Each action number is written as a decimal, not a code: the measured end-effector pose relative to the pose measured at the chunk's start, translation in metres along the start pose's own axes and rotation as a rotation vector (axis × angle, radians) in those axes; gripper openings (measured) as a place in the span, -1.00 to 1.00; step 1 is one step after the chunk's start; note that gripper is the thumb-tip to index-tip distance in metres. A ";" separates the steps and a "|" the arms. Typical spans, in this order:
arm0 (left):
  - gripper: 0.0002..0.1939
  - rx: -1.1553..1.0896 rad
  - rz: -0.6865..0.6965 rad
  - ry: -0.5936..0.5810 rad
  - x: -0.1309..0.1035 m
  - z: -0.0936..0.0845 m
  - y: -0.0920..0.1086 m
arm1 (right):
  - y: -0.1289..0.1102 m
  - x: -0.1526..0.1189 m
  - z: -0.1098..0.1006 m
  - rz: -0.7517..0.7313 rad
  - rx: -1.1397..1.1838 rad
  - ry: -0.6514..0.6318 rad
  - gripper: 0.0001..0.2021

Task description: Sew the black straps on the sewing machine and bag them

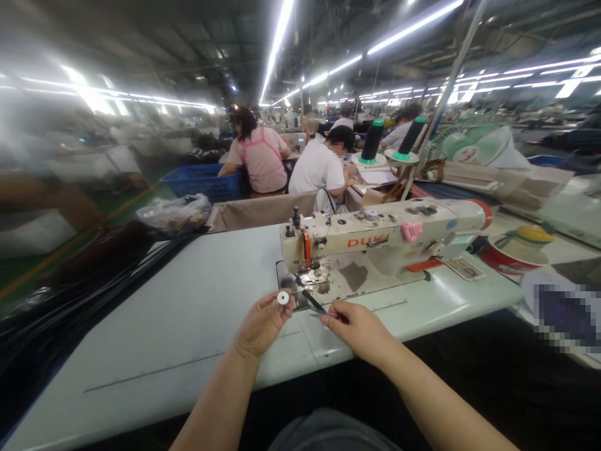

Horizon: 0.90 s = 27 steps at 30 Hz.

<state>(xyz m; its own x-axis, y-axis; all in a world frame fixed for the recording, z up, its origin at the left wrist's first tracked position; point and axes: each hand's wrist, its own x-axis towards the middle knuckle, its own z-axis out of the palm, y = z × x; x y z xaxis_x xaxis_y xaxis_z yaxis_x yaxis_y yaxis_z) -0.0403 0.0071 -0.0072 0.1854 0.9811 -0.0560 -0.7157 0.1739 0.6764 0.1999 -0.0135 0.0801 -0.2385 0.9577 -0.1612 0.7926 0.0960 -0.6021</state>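
Note:
A small round silvery bobbin (282,298) is pinched in the fingers of my left hand (263,322), over the front edge area of the pale table (188,313). My right hand (354,324) is closed on a thin dark-tipped tool (313,302), which points up and left toward the bobbin; its exact kind is unclear. Both hands are just in front of the needle area of a white sewing machine (375,241). The tool's tip is near the bobbin, and I cannot tell whether they touch.
Black strips (117,275) hang over the table's left side. Two black thread cones (372,143) stand behind the machine. A blue basket (201,181) and seated people (317,164) are farther back. At right lies a red-and-white round container (514,254).

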 end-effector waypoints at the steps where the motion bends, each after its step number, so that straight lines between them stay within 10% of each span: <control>1: -0.64 -0.029 0.033 0.048 0.002 0.000 0.000 | 0.000 -0.001 0.008 0.010 0.006 -0.040 -0.72; 27: -0.74 -0.121 0.159 0.093 -0.002 0.003 0.007 | 0.002 0.006 0.042 -0.047 0.106 -0.055 -0.69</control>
<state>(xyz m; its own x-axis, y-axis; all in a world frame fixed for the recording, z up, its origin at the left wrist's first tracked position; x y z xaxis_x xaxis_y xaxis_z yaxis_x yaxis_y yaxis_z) -0.0435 0.0065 -0.0001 0.0050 0.9996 -0.0274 -0.8078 0.0202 0.5891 0.1762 -0.0195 0.0450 -0.3064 0.9363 -0.1718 0.7166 0.1081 -0.6890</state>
